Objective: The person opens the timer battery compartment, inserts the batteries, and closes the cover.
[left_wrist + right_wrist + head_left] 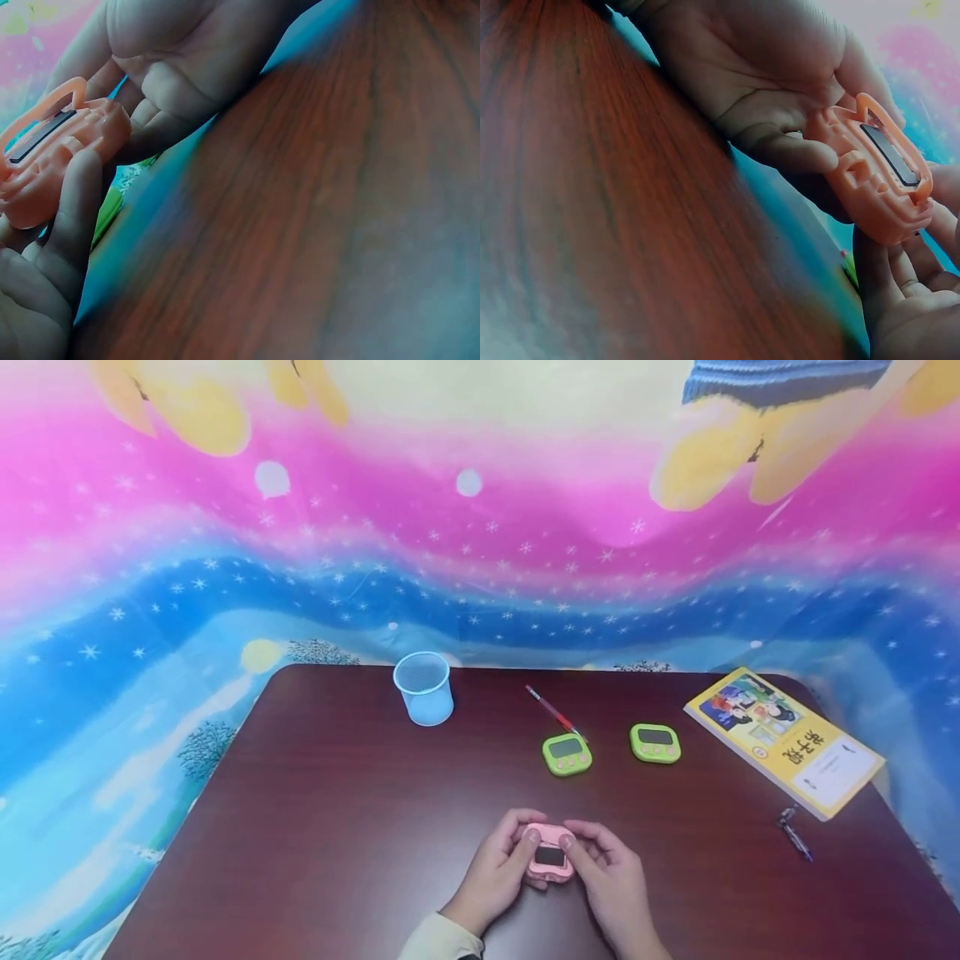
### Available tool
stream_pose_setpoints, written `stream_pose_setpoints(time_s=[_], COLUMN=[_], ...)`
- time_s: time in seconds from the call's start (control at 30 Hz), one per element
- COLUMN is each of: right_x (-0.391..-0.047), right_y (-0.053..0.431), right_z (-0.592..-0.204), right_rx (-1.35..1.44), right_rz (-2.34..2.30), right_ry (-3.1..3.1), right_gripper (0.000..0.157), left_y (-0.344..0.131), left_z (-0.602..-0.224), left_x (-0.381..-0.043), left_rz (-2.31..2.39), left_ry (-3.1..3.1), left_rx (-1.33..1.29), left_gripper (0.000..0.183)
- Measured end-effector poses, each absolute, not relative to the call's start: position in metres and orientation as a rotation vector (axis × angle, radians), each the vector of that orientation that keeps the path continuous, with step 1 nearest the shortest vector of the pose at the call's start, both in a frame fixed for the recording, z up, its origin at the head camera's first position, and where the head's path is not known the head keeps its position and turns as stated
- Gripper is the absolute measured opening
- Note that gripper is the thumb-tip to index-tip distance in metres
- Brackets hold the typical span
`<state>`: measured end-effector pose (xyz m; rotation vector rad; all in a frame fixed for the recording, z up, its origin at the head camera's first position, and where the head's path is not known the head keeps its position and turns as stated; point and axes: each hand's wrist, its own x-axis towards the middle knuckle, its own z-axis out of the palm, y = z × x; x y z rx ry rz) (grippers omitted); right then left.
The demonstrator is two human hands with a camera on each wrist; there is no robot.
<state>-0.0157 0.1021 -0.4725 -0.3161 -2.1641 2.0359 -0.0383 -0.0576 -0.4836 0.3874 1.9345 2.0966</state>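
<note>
Near the front of the table, a small pink digital timer (pixel 550 857) is held between both hands, raised off the tabletop in the wrist views. My left hand (pixel 491 864) grips its left side, with the thumb on the upper left part of its face. On the other side, my right hand (pixel 618 881) holds it with the thumb at the upper right. A dark rectangle shows on the face turned up. In the right wrist view, the timer (pixel 877 176) has a pink loop-shaped stand tilted out around a black strip.
Two green timers (pixel 567 754) (pixel 656 743) lie beyond the hands. A red pen (pixel 551 710) lies behind the nearer one. The light blue mesh pen cup (pixel 426 702) stands at the back. On the right are a yellow book (pixel 787 743) and a small metal drawing compass (pixel 795 835).
</note>
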Motion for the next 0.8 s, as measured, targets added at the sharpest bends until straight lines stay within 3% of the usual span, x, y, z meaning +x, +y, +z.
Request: stream_pose_setpoints(time_s=[0.3, 0.8], right_x=[-0.0114, -0.0065], right_y=[0.0975, 0.1063], right_z=[-0.4789, -0.4755], right_rx=[-0.338, -0.268], right_rz=[1.997, 2.011], right_ry=[-2.159, -2.189], right_gripper=[0.009, 0.016], left_y=[-0.0621, -0.0583], left_z=[-0.4838, -0.4845], left_x=[-0.0386, -0.0353], left_rz=[2.085, 2.070], left_ry=[1.875, 1.900], left_rx=[0.404, 0.433], left_gripper=[0.023, 0.028])
